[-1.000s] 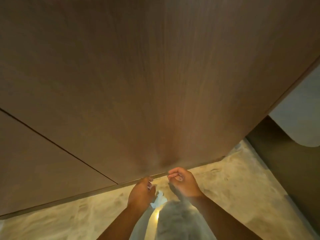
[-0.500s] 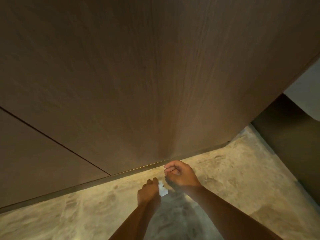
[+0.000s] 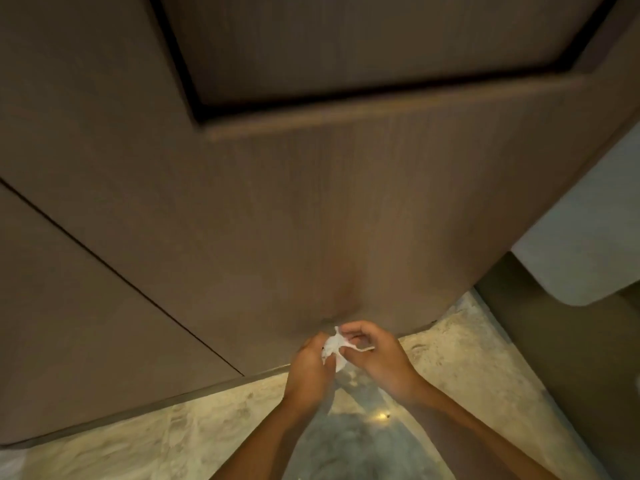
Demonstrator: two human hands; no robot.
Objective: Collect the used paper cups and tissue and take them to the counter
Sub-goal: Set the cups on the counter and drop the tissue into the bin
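The left hand (image 3: 308,367) and the right hand (image 3: 375,355) meet low in the middle of the view, both gripping the same crumpled white tissue (image 3: 333,348). The left hand's fingers curl around the tissue's lower left part, knuckles toward the camera. The right hand pinches the tissue's upper right edge between thumb and fingertips, and a thin strand of tissue stretches rightward under its fingers. The tissue sits between the two hands, held in the air, with a small point sticking up above the right hand's fingertips. Both forearms run up from the bottom edge.

Just behind the hands stands a wooden cabinet front (image 3: 311,209), its bottom edge level with the tissue. A dark seam (image 3: 121,275) cuts diagonally across the panel on the left, and a dark-framed recess (image 3: 363,46) sits higher up. Below the hands lies a mottled stone floor (image 3: 156,434) with a small bright light spot. A pale rounded surface (image 3: 588,237) shows at the right.
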